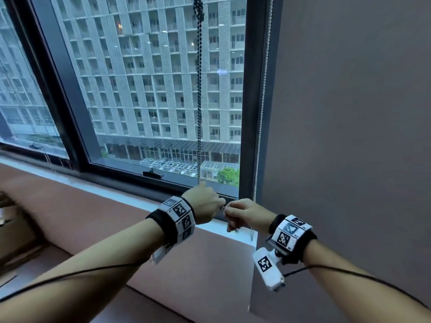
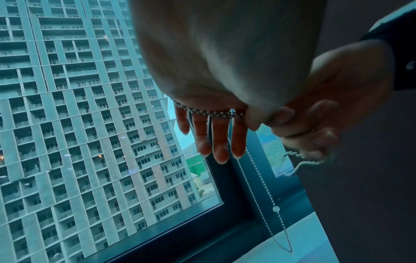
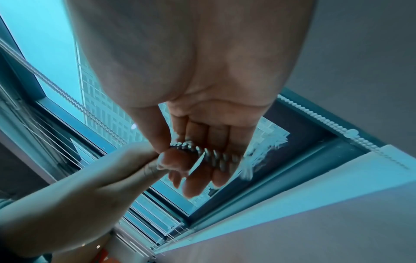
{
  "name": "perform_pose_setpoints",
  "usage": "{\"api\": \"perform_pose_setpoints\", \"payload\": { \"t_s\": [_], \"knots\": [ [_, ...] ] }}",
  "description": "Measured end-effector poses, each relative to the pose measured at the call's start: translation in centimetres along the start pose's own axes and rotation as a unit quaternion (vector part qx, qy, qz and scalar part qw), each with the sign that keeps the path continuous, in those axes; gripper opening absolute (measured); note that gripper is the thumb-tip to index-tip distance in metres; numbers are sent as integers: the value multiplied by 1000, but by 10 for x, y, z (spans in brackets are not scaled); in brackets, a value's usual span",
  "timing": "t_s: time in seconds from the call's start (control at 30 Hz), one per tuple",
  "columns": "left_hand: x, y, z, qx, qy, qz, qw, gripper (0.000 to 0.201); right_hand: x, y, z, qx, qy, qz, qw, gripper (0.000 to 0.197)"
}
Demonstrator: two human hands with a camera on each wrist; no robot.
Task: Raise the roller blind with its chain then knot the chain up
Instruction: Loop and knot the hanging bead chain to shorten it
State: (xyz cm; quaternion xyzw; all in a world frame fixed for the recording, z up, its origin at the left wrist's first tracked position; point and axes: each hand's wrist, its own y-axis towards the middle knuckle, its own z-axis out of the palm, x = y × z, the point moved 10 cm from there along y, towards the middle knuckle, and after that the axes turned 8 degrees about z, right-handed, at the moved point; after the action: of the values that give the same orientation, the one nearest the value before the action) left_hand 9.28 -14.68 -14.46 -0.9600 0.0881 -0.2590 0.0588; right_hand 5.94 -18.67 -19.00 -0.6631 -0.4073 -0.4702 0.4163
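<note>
Both forearms reach toward the window sill (image 1: 233, 231), where the left hand (image 1: 205, 203) and right hand (image 1: 245, 213) meet, each pinching the dark beaded chain (image 1: 199, 94) that hangs before the glass. Only the wrist views show its round metal beads stretched between thumbs and fingertips. A white bead cord (image 1: 262, 101) hangs beside the grey blind (image 1: 349, 113).

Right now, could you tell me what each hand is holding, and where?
Both pinch the dark bead chain at its bottom end: left hand and right hand, thumb against finger, almost touching.
</note>
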Motion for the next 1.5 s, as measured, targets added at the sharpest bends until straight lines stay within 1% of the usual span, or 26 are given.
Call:
{"api": "perform_pose_setpoints", "payload": {
  "t_s": [0.07,0.13,0.23,0.3,0.4,0.5,0.6,0.7,0.77,0.83,0.87,0.9,0.97,1.0,1.03,1.07,1.13,1.2,1.27,1.33,1.4,1.43,1.5],
  "knots": [
    [-2,-3,6,3,2,-11,1000,16,-11,-5,4,0,-22,18,1000,25],
    [4,-6,4,-13,-15,-34,999,18,-24,-10,9,13,-7,38,999,24],
    [19,-10,0,-28,-115,-81,990,20,-26,-16,6,-7,20,39,999,27],
    [27,-12,-5,-28,-182,-110,977,24,-11,-17,2,-20,22,14,999,28],
    [34,-13,-13,-28,-267,-123,955,27,13,-18,-2,-25,-11,-18,999,27],
    [40,-12,-10,-60,-348,-136,926,26,25,-17,-4,-19,0,-31,999,26],
    [38,-12,-3,-73,-398,-148,902,24,29,-19,-3,-9,14,-33,999,26],
    [39,-11,-7,-113,-485,-151,854,27,28,-24,-4,-32,-11,-34,999,27],
    [42,-14,-9,-142,-514,-166,829,21,30,-28,-5,-52,-20,-43,998,27],
    [44,-18,-9,-168,-537,-184,806,17,35,-32,-4,-58,-22,-49,997,26],
    [45,-20,-10,-189,-557,-192,786,17,37,-35,-2,-53,-29,-47,997,25],
    [50,-24,-11,-214,-586,-205,754,18,39,-37,1,-46,-43,-44,997,25],
    [59,-35,-6,-260,-659,-240,663,25,41,-42,6,-44,-102,-41,993,28],
    [62,-38,-4,-276,-692,-237,623,30,44,-46,7,-56,-148,-51,986,30],
    [62,-42,-3,-287,-715,-227,597,33,49,-50,8,-75,-195,-68,976,33],
    [62,-46,-4,-296,-726,-215,582,34,55,-54,9,-96,-235,-86,963,35],
    [58,-53,-6,-304,-736,-191,574,30,64,-62,12,-116,-270,-113,949,36],
    [51,-58,-7,-308,-754,-162,557,19,72,-68,19,-110,-273,-141,945,37],
    [48,-63,-6,-314,-766,-148,541,13,86,-76,21,-115,-262,-181,941,39],
    [42,-64,-10,-312,-766,-143,543,12,110,-85,18,-132,-203,-235,941,41],
    [30,-62,-14,-308,-771,-141,539,9,135,-88,13,-142,-133,-281,940,39],
    [23,-60,-16,-316,-766,-135,543,9,145,-86,11,-143,-112,-292,939,38],
    [14,-61,-23,-361,-736,-106,563,16,154,-77,7,-144,-81,-293,942,38]
  ]
}}
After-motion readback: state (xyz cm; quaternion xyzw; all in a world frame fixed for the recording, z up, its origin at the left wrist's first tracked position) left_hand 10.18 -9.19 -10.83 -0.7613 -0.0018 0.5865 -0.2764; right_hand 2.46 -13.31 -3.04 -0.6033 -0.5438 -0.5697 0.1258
